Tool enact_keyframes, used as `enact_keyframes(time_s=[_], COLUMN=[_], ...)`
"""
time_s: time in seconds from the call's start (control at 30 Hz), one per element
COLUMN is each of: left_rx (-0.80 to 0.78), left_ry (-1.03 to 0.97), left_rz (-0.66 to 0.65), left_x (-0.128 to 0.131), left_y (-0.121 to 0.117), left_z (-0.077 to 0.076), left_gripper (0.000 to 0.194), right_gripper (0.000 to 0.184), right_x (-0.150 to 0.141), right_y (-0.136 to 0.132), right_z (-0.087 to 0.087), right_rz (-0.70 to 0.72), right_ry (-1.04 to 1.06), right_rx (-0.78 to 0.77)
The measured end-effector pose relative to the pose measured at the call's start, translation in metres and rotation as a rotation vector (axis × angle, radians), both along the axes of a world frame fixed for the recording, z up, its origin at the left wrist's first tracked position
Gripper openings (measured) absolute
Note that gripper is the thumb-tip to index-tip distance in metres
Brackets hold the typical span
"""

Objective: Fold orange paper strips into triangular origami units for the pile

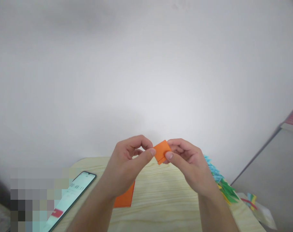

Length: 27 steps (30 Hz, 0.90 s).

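Both of my hands are raised above a light wooden table [161, 199], pinching a small folded orange paper [162, 151] between them. My left hand [128, 164] grips its left edge with thumb and curled fingers. My right hand [187, 161] grips its right side, thumb on the front. A larger orange paper sheet [124, 199] lies flat on the table below my left wrist, partly hidden by it.
A smartphone [69, 199] with a lit screen lies at the table's left. A pile of folded blue, green and yellow paper pieces [221, 183] sits at the right edge. A white wall rises behind; a grey surface [269, 180] stands to the right.
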State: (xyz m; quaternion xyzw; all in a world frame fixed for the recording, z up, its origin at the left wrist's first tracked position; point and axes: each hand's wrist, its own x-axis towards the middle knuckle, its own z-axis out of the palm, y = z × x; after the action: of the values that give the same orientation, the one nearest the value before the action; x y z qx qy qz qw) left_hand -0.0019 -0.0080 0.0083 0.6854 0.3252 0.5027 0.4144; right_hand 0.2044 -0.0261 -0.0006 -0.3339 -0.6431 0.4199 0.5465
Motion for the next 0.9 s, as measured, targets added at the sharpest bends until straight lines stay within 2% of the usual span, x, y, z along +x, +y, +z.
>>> enact_keyframes(time_s=[0.13,0.23,0.37,0.5,0.7,0.9], left_rx=[-0.017,-0.009,0.059,0.072,0.028,0.079], left_ry=[-0.012,-0.05,-0.073,-0.055,-0.111,-0.143], left_rz=[0.0,-0.045,-0.141,-0.13,-0.161,-0.142], left_x=[-0.0008,-0.0011,-0.0015,-0.0008,-0.0003,0.0001], left_y=[0.0012,0.0027,0.0032,0.0025,0.0027,0.0026], left_z=[-0.0008,-0.003,-0.0065,-0.0079,-0.0086,-0.008], left_gripper=[0.02,0.008,0.026,0.012,0.01,0.008], right_gripper=[0.028,0.022,0.014,0.007,0.016,0.016], right_x=[-0.0013,-0.0013,0.0005,0.002,0.0022,0.0027], right_y=[0.0006,0.0007,0.0022,0.0045,-0.0001,-0.0046], right_z=[-0.0028,-0.0019,0.0005,0.001,0.0029,0.0059], right_rz=[-0.008,-0.008,0.058,0.118,0.159,0.127], right_ry=[0.056,0.108,0.165,0.171,0.18,0.152], right_rx=[0.014,0.024,0.008,-0.012,-0.035,-0.03])
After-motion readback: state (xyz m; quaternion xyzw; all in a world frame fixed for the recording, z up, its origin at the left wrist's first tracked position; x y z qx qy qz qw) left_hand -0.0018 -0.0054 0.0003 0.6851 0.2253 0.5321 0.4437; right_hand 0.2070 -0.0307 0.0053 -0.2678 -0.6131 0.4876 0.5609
